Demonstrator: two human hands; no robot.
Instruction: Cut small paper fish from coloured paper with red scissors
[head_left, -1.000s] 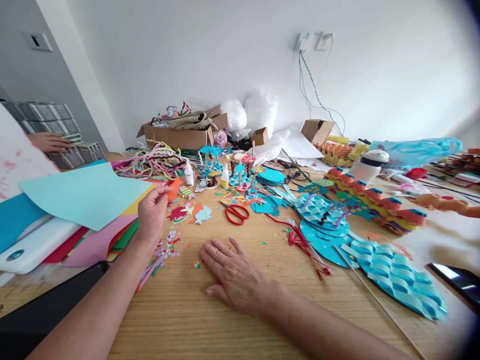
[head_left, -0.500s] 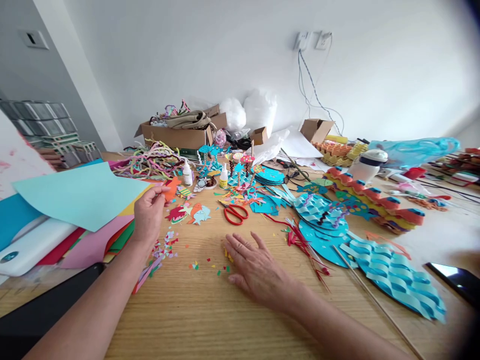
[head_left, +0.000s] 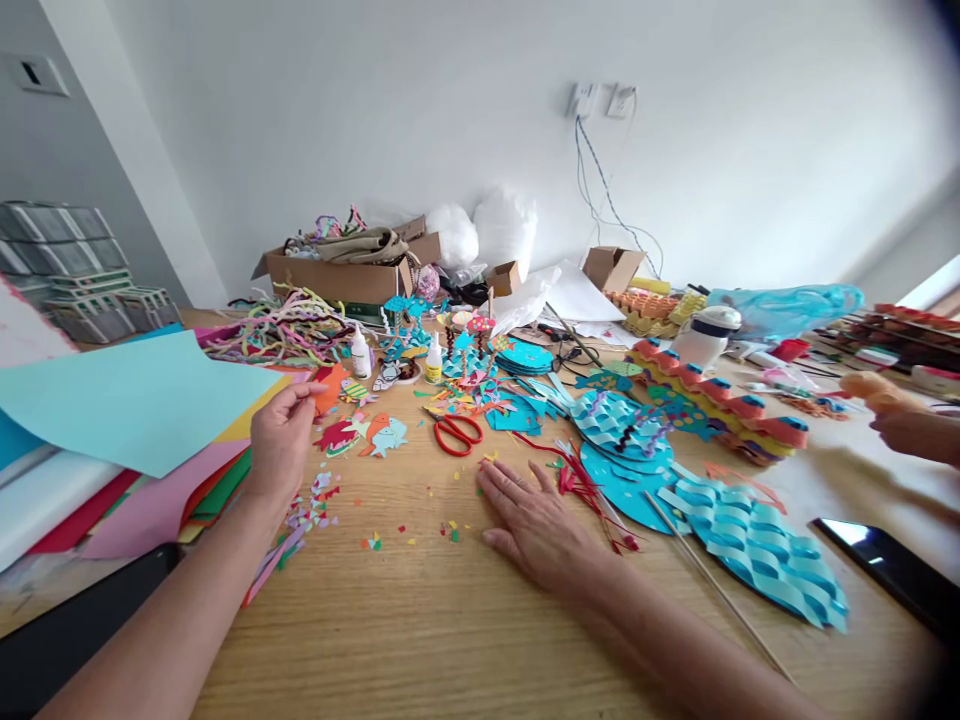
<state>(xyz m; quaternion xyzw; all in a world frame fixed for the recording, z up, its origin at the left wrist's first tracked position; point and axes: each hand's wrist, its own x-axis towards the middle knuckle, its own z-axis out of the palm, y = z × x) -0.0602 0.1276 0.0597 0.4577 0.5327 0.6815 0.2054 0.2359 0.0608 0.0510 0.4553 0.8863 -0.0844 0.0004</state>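
Observation:
My left hand [head_left: 281,435] is closed in a pinch on an orange paper cutout [head_left: 328,388], raised above the table at left. Beside it lie paper fish [head_left: 386,435] in several colours. My right hand [head_left: 536,520] rests palm down on the wood, fingers stretched out. At its fingertips is a little yellow and red paper scrap; anything under the palm is hidden. Red-handled scissors [head_left: 457,435] lie just beyond it. Small paper scraps [head_left: 450,532] are scattered between my hands, and red strips [head_left: 592,480] lie to the right.
Coloured paper sheets [head_left: 135,400] are stacked at left. Two glue bottles [head_left: 433,360] stand behind the scissors. At right are a woven blue paper piece [head_left: 757,540], a wooden stick [head_left: 720,585], a phone [head_left: 885,570] and another person's hand [head_left: 915,430] with a peach-coloured thing.
My right hand has slid right across the table, uncovering scraps. My left hand still pinches the orange cutout. Another person's hand has come into view at right. The view has shifted slightly.

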